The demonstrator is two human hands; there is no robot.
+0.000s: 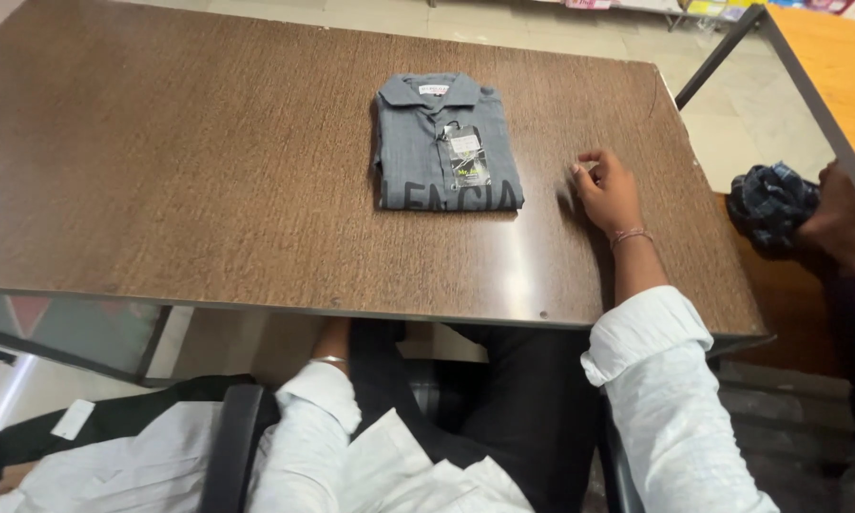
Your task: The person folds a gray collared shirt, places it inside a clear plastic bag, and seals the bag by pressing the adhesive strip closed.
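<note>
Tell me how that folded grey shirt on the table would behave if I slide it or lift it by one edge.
The folded grey shirt is soft cloth, so lifted by one edge it would probably droop and unfold. It lies flat on the smooth brown table, so a push should slide it, perhaps bunching. Its hang tags look loose and may flap. The right hand rests beside it, not touching.

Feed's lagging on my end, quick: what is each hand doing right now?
Left hand: below the table edge, mostly hidden; cannot be told.
Right hand: open, empty, resting on the table beside the folded grey shirt.
</note>
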